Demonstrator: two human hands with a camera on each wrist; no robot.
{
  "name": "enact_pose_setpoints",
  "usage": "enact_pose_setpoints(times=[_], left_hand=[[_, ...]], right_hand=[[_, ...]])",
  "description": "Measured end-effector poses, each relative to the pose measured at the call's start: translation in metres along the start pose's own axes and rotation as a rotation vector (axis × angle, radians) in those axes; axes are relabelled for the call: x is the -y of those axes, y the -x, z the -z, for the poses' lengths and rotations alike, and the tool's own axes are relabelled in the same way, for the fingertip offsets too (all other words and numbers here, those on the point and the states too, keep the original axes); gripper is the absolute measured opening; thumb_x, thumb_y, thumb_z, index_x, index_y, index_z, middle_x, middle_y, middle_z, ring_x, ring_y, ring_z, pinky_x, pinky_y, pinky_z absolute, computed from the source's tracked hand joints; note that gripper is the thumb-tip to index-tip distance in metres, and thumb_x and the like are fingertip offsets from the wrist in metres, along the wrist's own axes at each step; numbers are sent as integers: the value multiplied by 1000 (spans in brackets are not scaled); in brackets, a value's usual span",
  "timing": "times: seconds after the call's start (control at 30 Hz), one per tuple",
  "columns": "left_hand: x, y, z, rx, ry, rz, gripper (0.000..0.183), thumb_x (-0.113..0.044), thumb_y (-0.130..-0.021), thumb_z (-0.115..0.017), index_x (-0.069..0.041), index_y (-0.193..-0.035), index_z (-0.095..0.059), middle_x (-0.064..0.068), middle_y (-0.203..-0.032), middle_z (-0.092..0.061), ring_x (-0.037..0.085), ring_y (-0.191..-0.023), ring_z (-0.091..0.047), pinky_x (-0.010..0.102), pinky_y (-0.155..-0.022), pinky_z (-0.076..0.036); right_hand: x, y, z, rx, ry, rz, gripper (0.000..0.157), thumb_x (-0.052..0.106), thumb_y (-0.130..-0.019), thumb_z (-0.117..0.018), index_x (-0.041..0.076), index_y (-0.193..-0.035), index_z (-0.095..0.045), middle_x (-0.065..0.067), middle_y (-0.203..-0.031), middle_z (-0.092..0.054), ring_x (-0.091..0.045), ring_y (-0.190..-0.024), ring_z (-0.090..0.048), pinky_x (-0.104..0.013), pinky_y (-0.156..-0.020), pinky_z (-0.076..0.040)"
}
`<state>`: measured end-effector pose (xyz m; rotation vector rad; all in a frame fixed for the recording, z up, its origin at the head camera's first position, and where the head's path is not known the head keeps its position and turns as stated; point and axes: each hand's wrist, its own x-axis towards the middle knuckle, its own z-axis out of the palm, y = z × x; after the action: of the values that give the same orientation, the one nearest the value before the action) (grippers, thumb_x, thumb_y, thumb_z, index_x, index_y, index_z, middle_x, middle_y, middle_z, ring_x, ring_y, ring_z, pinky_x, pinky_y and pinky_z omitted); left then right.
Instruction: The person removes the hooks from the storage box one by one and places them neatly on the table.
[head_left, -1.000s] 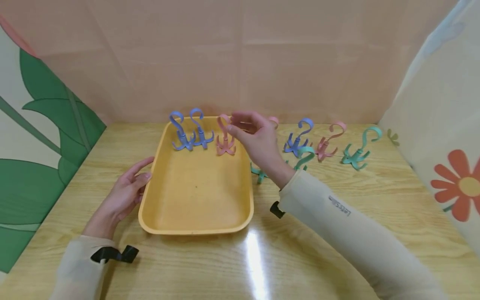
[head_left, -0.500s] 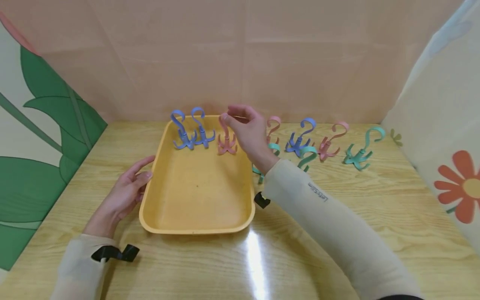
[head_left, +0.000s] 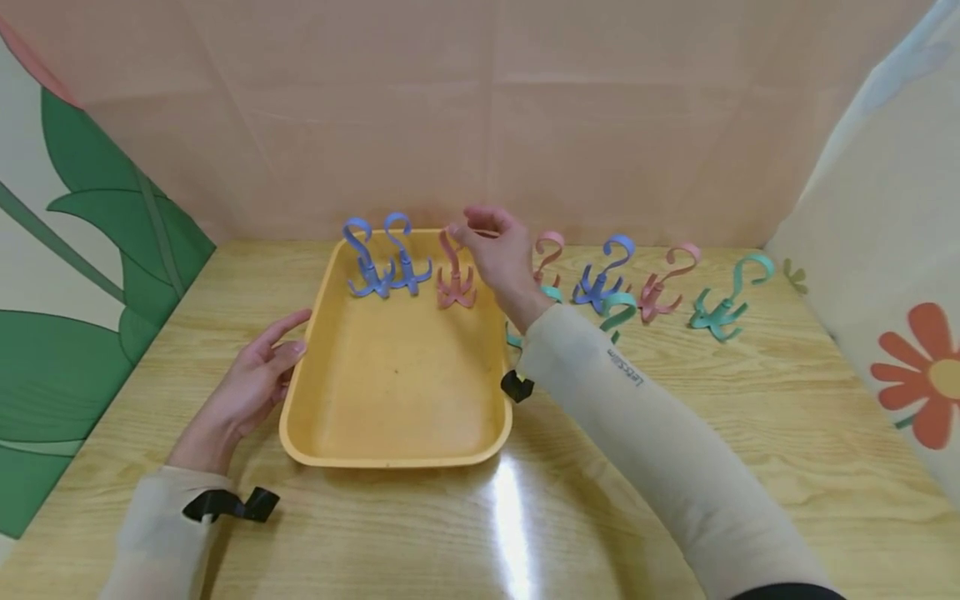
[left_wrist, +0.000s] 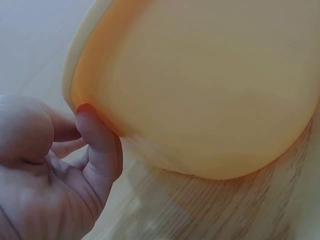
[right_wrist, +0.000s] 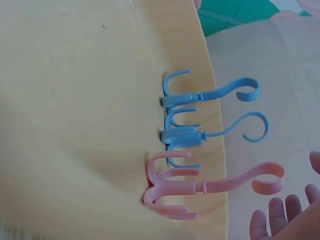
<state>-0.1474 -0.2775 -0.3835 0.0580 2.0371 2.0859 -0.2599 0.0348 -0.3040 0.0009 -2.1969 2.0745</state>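
Across the upper middle of the head view, the work looks about one third done. Close to the far wall of the yellow tray [head_left: 393, 408], three pronged hooks stand in a row: a blue hook [head_left: 369, 277] at the left, a second blue hook [head_left: 409, 275] just beside it, and a pink hook [head_left: 453, 287] to their right.

Right of centre, six more sit on the table [head_left: 375, 542]: a half-hidden pink hook [head_left: 551, 236], a loose blue hook [head_left: 597, 292], a loose pink hook [head_left: 652, 298], a green hook [head_left: 718, 318] farthest right, a nearer green hook [head_left: 618, 300] and a mostly covered green hook [head_left: 552, 293] (three of each colour in all, as far as shows). Those six seem to be what is left.

Beside the tray's pink hook, the right hand [head_left: 504, 257] has its fingers loose and apart; the right wrist view shows a gap between them and the curl, so that placing seems finished. Left of centre, the left hand [head_left: 251, 379] has its fingers at the tray's left edge; whether they grip or merely steady it, I cannot tell.
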Motion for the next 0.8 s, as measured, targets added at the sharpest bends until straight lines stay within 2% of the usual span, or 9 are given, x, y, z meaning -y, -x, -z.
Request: enact_pose_setpoints(times=[0.23, 0.4, 0.53, 0.8], left_hand=[[-1, 0, 0, 2, -1, -2, 57, -24, -108, -50, -15, -160, -27, 6, -110, -67, 12, -80, -67, 21, -56, -50], [1, 0, 1, 8, 13, -10, 57, -23, -108, -50, -15, -160, -27, 6, -108, -67, 11, -78, -66, 20, -55, -49], [1, 0, 1, 9, 16, -11, 57, -22, -108, -49, -15, -159, -27, 5, -107, -67, 10, -76, -65, 20, -54, -47], [0, 0, 0, 5, 16, -6, 57, -23, -108, -49, -15, -160, -27, 6, -106, -67, 10, -73, -63, 19, -53, -46]], right_hand=[[-7, -1, -1, 56, 0, -21, 35, 16, -91, -78, 6, -123, -68, -7, -115, -66, -20, -104, -65, -34, -91, -53], [-12, -1, -5, 60, 33, -29, 38, 13, -91, -77, 5, -126, -66, -7, -115, -64, -20, -104, -64, -34, -90, -54], [-14, -1, -10, 53, 90, -22, 36, 13, -91, -77, 7, -125, -66, -7, -115, -65, -18, -103, -64, -29, -86, -54], [-13, 1, -17, 36, 127, -51, 33, 15, -92, -76, 12, -124, -66, -5, -109, -64, -20, -93, -65, -28, -72, -55]])
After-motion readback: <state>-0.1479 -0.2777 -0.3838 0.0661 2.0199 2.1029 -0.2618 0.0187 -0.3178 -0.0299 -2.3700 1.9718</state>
